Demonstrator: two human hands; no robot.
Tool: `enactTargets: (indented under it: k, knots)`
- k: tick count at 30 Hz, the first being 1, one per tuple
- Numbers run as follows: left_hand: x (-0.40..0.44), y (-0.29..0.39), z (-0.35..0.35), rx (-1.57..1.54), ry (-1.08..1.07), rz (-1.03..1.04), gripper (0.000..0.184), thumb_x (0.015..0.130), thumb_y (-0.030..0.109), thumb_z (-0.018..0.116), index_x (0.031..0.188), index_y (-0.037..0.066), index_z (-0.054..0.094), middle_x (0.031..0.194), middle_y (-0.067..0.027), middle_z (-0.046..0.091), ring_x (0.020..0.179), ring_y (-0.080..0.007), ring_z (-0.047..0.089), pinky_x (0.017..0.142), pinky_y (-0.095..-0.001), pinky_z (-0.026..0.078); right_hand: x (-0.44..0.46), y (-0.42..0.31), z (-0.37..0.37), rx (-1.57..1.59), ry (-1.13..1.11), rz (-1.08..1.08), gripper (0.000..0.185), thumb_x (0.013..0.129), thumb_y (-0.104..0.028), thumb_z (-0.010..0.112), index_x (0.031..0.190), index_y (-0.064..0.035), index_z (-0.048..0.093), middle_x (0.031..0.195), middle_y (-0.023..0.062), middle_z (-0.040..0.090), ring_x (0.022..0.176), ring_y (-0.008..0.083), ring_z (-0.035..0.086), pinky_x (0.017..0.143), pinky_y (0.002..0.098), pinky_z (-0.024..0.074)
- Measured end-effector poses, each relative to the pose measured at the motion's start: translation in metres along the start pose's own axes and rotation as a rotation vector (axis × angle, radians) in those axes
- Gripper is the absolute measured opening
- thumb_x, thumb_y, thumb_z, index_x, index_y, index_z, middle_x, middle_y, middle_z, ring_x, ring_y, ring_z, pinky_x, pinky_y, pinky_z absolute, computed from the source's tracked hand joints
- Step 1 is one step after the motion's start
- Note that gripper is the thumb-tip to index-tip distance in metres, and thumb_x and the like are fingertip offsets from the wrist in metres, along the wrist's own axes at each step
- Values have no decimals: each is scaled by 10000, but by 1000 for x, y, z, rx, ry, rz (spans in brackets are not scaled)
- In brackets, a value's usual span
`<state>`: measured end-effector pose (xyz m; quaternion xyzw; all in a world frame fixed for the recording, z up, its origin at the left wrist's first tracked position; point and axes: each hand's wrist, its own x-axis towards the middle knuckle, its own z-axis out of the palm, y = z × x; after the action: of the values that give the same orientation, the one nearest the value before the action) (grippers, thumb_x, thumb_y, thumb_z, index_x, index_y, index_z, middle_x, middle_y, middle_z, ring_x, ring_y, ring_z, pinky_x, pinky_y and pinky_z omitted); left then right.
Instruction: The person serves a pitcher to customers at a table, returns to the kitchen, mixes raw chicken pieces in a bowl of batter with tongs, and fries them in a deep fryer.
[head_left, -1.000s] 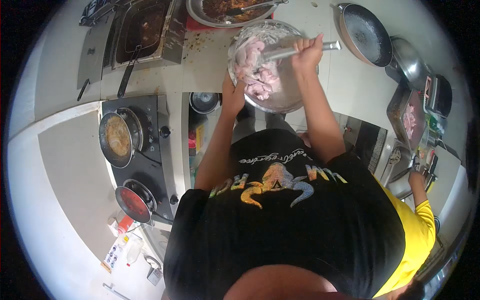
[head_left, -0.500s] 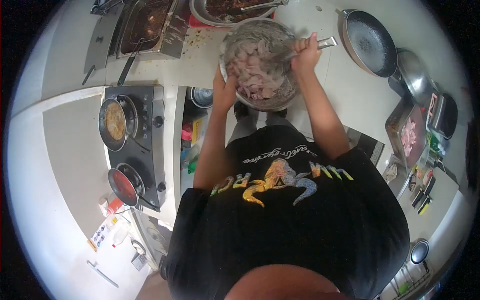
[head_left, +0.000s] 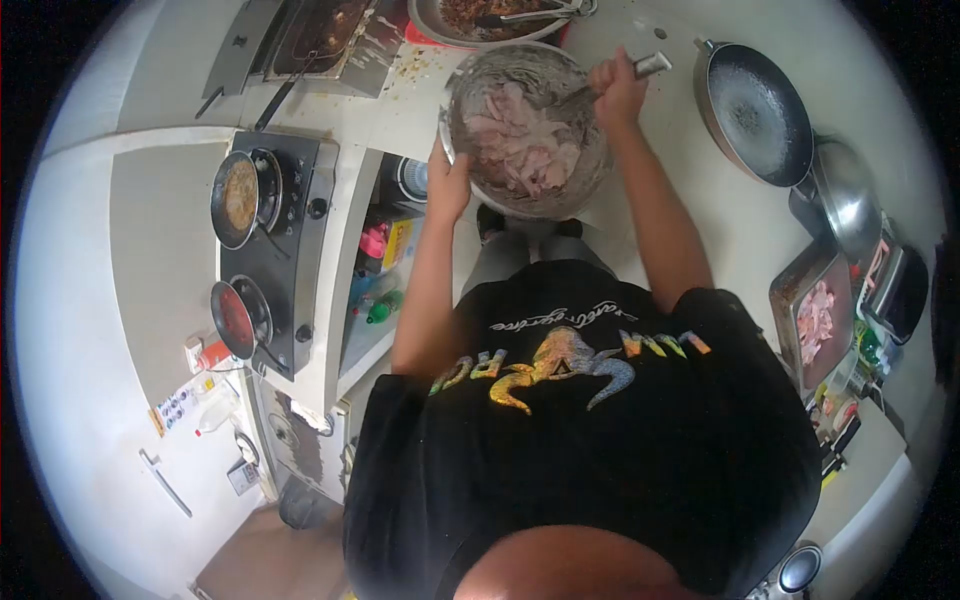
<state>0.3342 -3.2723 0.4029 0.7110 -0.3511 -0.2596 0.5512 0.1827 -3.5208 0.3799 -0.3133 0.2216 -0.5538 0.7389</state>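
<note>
A large metal mixing pot (head_left: 604,165) is filled with pale strips of raw meat (head_left: 525,140), coated in a greyish batter that smears its inner wall. My left hand (head_left: 449,187) grips the pot's side handle (head_left: 446,135) at the left rim. Near the right rim, my right hand (head_left: 618,95) is closed around the metal handle of a stirring utensil (head_left: 652,65). That utensil slants down into the mix, and its working end is buried and blurred, so I cannot make out its kind.
A wide wok (head_left: 757,112) lies at the right, beside a metal lid (head_left: 845,200) and a tray (head_left: 775,300) of meat. Leftward, two pans (head_left: 240,200) sit on a black stove (head_left: 300,215). A fryer (head_left: 350,75) and a basin (head_left: 430,30) with tongs stand ahead.
The camera view has turned slightly, shifting the surroundings. My right hand has moved a little up and right with the utensil, and the meat lies differently. My left hand keeps its grip.
</note>
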Motion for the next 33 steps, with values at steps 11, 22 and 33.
enactTargets:
  k: [11, 22, 33]
  knots:
    - [-15, 14, 1, -17, 76, -72, 504, 801, 37, 445, 1301, -16, 477, 1131, -123, 595, 970, -194, 565, 858, -298, 444, 24, -17, 49, 144, -103, 53, 469, 945, -274, 539, 579, -134, 281, 514, -12, 237, 454, 134, 213, 485, 324, 238]
    - [-9, 6, 1, -77, 74, -101, 499, 787, 27, 458, 1283, -15, 491, 1078, -93, 594, 933, -174, 546, 847, -272, 427, -34, 33, 21, 201, 384, 120, 439, 946, -261, 531, 609, -134, 279, 507, 8, 297, 432, 132, 267, 453, 306, 248]
    - [-25, 0, -4, -94, 185, -75, 545, 784, 36, 448, 1323, -45, 443, 1177, -166, 590, 1078, -257, 557, 962, -330, 397, -23, -28, 32, -299, 189, -101, 394, 957, -196, 557, 629, -111, 357, 549, -23, 338, 471, 110, 314, 462, 314, 268]
